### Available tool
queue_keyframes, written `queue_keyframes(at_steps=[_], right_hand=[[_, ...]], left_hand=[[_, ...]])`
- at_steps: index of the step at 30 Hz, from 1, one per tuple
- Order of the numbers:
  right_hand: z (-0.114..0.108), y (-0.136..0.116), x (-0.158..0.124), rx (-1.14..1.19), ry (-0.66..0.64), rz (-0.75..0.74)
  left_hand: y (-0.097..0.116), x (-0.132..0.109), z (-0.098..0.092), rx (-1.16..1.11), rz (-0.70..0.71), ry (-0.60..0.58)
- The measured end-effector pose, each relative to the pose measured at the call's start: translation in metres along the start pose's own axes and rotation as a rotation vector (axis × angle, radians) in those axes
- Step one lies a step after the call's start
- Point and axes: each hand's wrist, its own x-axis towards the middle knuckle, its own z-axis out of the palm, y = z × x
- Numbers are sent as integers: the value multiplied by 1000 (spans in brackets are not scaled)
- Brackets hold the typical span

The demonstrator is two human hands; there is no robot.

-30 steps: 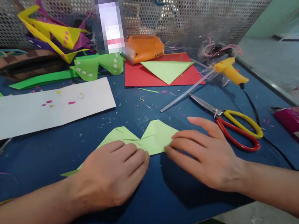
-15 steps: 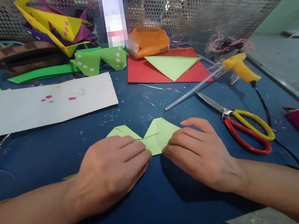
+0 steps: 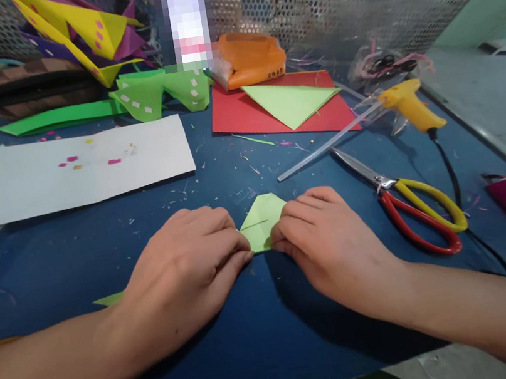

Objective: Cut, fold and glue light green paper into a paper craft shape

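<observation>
Head cam, facing fwd/down, close over L hand point(image 3: 187, 259), R hand point(image 3: 332, 241), blue tbl point(image 3: 214, 186), mesh bkgd point(image 3: 316, 9)

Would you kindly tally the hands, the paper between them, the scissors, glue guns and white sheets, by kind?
Hands: 2, left hand and right hand
Light green paper between them: 1
Scissors: 1 pair
Glue gun: 1
White sheet: 1
Total: 6

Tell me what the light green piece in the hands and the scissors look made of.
Light green piece: probably matte paper or thin card, going by its crisp creases. Scissors: blades likely metal, from their silvery shine; handles perhaps smooth plastic, given their even red and yellow colour.
</observation>
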Motion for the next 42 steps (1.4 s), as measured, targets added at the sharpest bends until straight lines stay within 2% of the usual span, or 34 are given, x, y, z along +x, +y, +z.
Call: queue_keyframes(at_steps=[6, 12, 16, 23, 31, 42], right_hand=[[-7, 0, 4, -9, -85, 38], [-10, 5, 10, 65, -113, 193], [-11, 6, 15, 72, -175, 211], [-10, 8, 11, 112, -158, 228], [-17, 16, -2, 262, -111, 412], [-20, 14, 7, 87, -232, 383]], left_hand=[[2, 7, -3, 21, -71, -70], [1, 11, -7, 19, -148, -147], [4, 17, -8, 6, -215, -193], [9, 27, -6, 124, -121, -222], [4, 28, -5, 24, -161, -224], [5, 29, -5, 107, -92, -235]])
